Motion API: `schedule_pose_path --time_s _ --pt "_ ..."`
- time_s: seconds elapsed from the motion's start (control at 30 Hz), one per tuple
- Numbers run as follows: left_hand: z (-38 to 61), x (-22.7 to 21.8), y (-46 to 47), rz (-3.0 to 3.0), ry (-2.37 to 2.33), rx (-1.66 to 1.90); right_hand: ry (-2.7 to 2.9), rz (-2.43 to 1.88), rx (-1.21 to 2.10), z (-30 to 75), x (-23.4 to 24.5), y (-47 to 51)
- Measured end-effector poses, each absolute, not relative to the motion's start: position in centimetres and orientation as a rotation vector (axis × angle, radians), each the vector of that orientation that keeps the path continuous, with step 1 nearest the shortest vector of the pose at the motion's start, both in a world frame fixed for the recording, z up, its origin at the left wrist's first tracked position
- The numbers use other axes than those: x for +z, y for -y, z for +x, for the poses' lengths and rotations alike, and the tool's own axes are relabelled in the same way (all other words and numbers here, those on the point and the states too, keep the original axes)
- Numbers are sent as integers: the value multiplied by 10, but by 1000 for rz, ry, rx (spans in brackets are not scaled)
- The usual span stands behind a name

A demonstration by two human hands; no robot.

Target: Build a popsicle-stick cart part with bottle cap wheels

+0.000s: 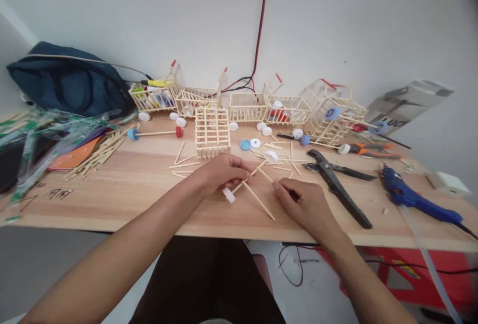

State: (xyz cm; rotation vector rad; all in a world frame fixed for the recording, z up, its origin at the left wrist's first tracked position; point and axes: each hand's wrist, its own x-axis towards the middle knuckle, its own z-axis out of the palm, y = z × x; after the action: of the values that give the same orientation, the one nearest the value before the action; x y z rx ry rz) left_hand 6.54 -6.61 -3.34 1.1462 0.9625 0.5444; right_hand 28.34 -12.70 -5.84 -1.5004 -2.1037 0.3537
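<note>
My left hand (222, 172) is closed on a thin wooden stick (249, 175) that carries a white bottle cap at each end, one (229, 194) near my fingers and one (271, 156) farther out. A second stick (258, 200) lies slanted across the table under it. My right hand (300, 202) rests on the wooden table (130, 189) with its fingers curled; its thumb and forefinger pinch together, and what they hold is hidden. A stick cage (212, 132) stands just behind my left hand.
Several stick carts (261, 107) line the wall. Loose sticks (97, 154) and caps lie about. Black cutters (338, 184), orange pliers (369, 151) and a blue glue gun (411, 197) lie at right. A dark bag (67, 82) and plastic packets (41, 140) sit at left.
</note>
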Motion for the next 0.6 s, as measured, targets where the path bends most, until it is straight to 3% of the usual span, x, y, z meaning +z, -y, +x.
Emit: schedule_pose_path --time_s 0.6 --pt "66 -37 60 1133 -945 514 2152 -1496 359 285 -63 124"
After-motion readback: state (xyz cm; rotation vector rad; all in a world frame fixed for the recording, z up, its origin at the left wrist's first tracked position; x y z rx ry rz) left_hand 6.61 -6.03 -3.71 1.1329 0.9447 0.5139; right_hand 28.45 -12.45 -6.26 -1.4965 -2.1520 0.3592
